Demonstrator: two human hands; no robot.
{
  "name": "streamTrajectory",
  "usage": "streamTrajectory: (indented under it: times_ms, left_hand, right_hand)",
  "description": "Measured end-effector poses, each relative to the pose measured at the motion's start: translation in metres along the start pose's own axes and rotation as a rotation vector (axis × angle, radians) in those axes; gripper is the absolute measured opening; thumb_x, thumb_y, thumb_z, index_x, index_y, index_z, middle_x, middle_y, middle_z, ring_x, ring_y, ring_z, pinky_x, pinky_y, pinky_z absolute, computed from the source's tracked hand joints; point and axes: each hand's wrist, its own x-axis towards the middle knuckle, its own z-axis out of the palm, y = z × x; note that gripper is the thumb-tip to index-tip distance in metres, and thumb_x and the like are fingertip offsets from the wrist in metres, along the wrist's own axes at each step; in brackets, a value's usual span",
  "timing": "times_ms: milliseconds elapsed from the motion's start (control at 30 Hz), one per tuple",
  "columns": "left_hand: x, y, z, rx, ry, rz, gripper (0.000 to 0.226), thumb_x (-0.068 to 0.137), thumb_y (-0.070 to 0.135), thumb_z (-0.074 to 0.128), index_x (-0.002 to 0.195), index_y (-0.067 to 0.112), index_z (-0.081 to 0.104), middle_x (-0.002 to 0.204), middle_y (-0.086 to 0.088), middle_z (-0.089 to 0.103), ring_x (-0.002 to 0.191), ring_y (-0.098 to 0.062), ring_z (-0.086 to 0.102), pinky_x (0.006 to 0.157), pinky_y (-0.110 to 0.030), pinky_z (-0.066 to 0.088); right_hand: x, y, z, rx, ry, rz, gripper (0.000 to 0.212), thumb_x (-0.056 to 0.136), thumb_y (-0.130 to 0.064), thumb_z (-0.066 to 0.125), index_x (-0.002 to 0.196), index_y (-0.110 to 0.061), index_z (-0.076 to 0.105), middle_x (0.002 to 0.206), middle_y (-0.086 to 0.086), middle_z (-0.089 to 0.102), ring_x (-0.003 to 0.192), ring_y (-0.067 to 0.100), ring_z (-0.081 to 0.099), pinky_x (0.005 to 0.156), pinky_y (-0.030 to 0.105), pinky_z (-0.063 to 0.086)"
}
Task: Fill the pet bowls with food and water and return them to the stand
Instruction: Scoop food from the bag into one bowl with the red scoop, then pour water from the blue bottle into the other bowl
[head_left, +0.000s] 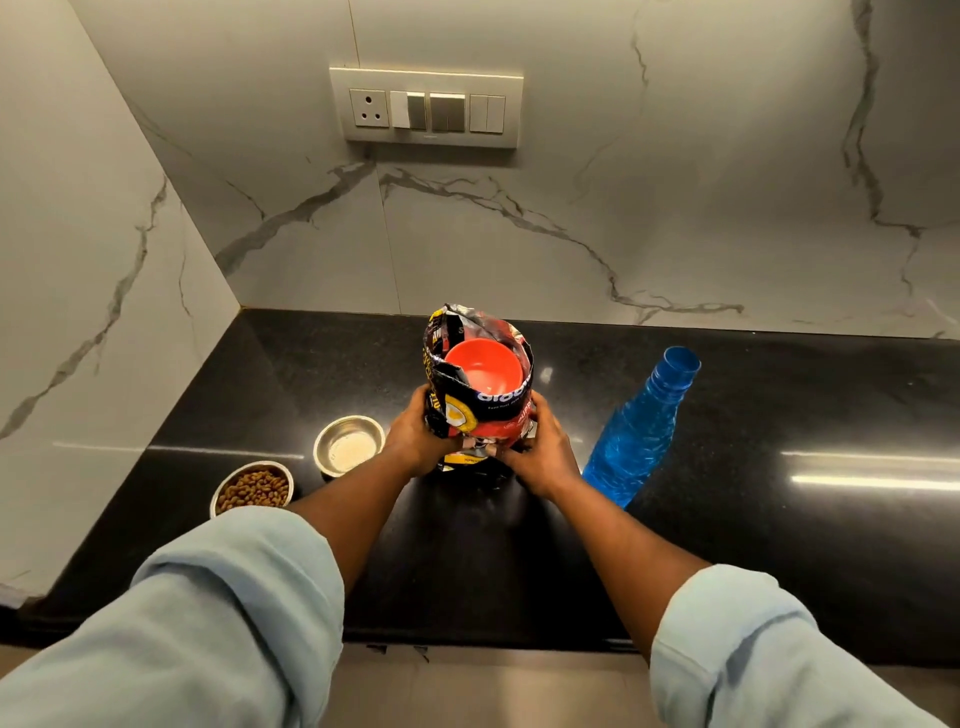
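Note:
A black and red pet food bag (480, 410) stands upright on the black counter (753, 467), its top open. An orange scoop bowl (485, 370) sits inside the bag's mouth. My left hand (413, 441) grips the bag's left side and my right hand (543, 449) grips its right side, both low on the bag. A steel bowl (347, 445) holding no food stands just left of my left hand. Further left, near my forearm, a second steel bowl (253, 488) is filled with brown kibble. An uncapped blue water bottle (641, 431) stands to the right of my right hand.
Marble walls close the counter at the back and the left. A switch panel (426, 106) with a socket hangs on the back wall. The counter's front edge runs under my forearms.

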Motion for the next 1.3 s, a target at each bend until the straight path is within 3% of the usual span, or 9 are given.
streamTrajectory:
  times_ms: [333,500,633,867,1033,1133,1300]
  left_hand:
    - [0.016,0.007,0.002,-0.019,-0.019,-0.045,0.107,0.07,0.027,0.092,0.156,0.03,0.027,0.145,-0.003,0.055,0.135,-0.028,0.051,0.109,-0.046,0.047]
    - [0.003,-0.007,0.014,-0.079,-0.045,-0.141,0.122,0.048,0.06,0.091,0.149,0.034,0.03,0.14,0.001,0.059,0.129,-0.025,0.056,0.107,-0.046,0.048]
    - [-0.023,-0.017,0.034,-0.034,-0.004,-0.178,0.107,0.063,0.051,0.088,0.151,0.024,0.031,0.142,-0.003,0.058,0.131,-0.029,0.054,0.109,-0.042,0.046]
    - [-0.051,-0.009,0.056,0.075,-0.047,-0.16,0.087,0.075,0.049,0.082,0.148,0.021,0.046,0.144,-0.007,0.058,0.13,-0.031,0.055,0.11,-0.042,0.046]
    - [-0.065,0.011,0.083,0.178,-0.152,-0.097,0.089,0.08,0.046,0.082,0.151,0.011,0.043,0.152,-0.009,0.048,0.137,-0.029,0.049,0.112,-0.037,0.042]
    - [-0.068,0.017,0.097,0.205,-0.18,-0.065,0.089,0.079,0.047,0.082,0.15,0.011,0.044,0.151,-0.009,0.05,0.135,-0.027,0.051,0.112,-0.037,0.043]
    - [-0.066,0.03,0.107,0.21,-0.172,-0.028,0.083,0.08,0.046,0.082,0.147,0.012,0.047,0.146,-0.009,0.054,0.131,-0.026,0.054,0.108,-0.035,0.045]
  right_hand:
    - [0.013,0.001,0.0,-0.012,0.023,0.006,0.109,0.074,-0.047,0.092,0.16,-0.041,0.025,0.158,0.0,0.045,0.142,0.023,0.049,0.114,0.05,0.048]
    - [-0.01,0.004,-0.001,0.006,-0.017,0.0,0.103,0.073,-0.048,0.092,0.158,-0.036,0.034,0.149,-0.005,0.052,0.13,0.018,0.059,0.107,0.038,0.055]
    - [-0.042,0.016,-0.003,-0.067,-0.034,0.093,0.092,0.08,-0.045,0.089,0.156,-0.026,0.042,0.15,0.005,0.054,0.124,0.021,0.064,0.1,0.035,0.056]
    - [-0.087,0.048,-0.032,-0.096,0.004,0.186,0.057,0.083,-0.039,0.088,0.129,-0.014,0.067,0.12,0.003,0.071,0.111,0.019,0.07,0.098,0.03,0.055]
    - [-0.11,0.074,-0.069,-0.19,0.226,0.337,0.034,0.08,-0.049,0.086,0.095,-0.022,0.073,0.095,0.0,0.075,0.095,0.022,0.072,0.088,0.037,0.058]
    - [-0.116,0.08,-0.084,-0.187,0.301,0.378,0.044,0.077,-0.049,0.089,0.097,-0.022,0.061,0.101,0.001,0.068,0.097,0.025,0.068,0.083,0.038,0.055]
    - [-0.095,0.065,-0.104,-0.054,0.374,0.232,0.097,0.058,-0.059,0.095,0.136,-0.027,0.047,0.137,0.001,0.057,0.126,0.021,0.058,0.108,0.042,0.05]
